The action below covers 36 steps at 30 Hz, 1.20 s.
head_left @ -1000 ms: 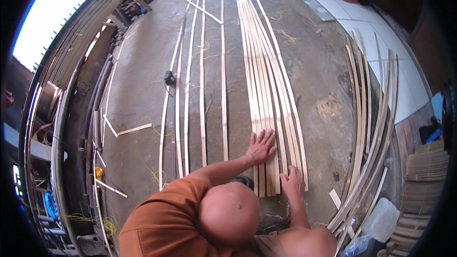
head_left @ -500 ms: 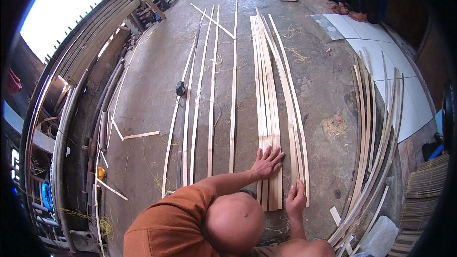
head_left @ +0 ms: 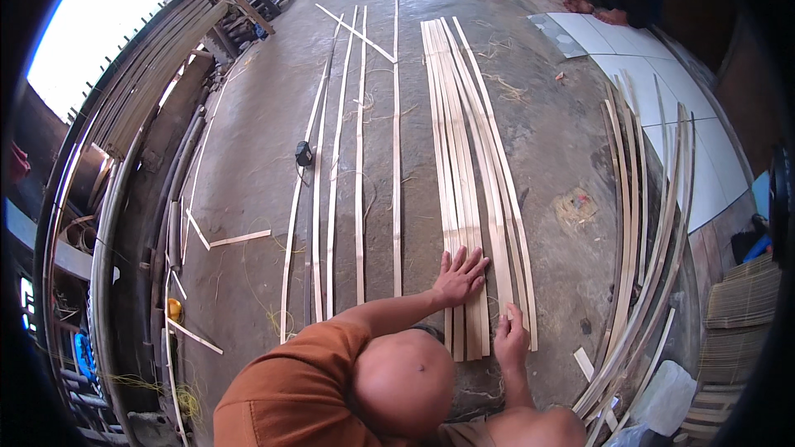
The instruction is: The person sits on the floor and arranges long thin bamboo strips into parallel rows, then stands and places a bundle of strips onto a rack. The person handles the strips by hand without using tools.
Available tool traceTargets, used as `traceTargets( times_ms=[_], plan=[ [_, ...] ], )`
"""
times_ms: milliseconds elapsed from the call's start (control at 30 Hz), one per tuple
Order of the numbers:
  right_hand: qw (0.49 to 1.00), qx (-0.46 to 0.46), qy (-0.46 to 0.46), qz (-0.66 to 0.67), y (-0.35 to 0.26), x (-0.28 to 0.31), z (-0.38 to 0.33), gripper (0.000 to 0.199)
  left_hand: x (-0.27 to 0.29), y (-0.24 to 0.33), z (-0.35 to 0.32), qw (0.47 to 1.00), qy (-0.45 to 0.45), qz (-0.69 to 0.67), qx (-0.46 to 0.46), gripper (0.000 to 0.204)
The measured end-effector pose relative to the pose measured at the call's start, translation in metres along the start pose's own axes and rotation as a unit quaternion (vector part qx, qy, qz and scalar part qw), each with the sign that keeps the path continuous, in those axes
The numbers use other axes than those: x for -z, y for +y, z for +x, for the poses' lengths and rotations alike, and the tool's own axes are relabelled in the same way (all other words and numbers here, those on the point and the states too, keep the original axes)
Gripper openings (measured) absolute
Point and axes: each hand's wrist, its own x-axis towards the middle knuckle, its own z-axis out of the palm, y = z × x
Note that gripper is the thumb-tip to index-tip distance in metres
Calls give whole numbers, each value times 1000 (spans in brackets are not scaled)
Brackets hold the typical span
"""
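Observation:
Several pale, flat bamboo strips (head_left: 452,157) lie side by side in a long bundle on the concrete floor. My left hand (head_left: 461,276) rests flat across the near part of this bundle, fingers spread. Just right of it, my right hand (head_left: 512,338) is closed, thumb and fingers pinching the near end of one bamboo strip (head_left: 494,223). That strip slants away beside the bundle, its far end close against the bundle's far end. Other loose strips (head_left: 515,223) run along its right side. The exact grip is partly hidden by my fingers.
Separate bamboo strips (head_left: 397,157) and a black tape measure (head_left: 304,153) lie to the left. On the right are longer curved strips (head_left: 654,281), a clear plastic bag (head_left: 667,397) and white tiles (head_left: 662,83). A person's feet (head_left: 609,15) show at the far right.
My right hand has drawn its bamboo strip slightly toward me, and the far end now sits nearly level with the bundle's. My left hand stays on the bundle. The whole view has shifted a little.

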Motion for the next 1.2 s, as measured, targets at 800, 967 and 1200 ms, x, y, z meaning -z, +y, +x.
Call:
traceTargets(
  times_ms=[800,967,1200],
  plan=[
    [993,-87,-84,-1,4,-15,-5,36,0,-2,0,1000,-28,-7,13,61],
    [988,-114,-100,24,9,-12,-1,38,-1,-2,2,999,-29,-6,20,66],
    [986,-103,-126,-24,14,-8,4,40,5,2,2,999,-29,-22,29,70]
  ],
)
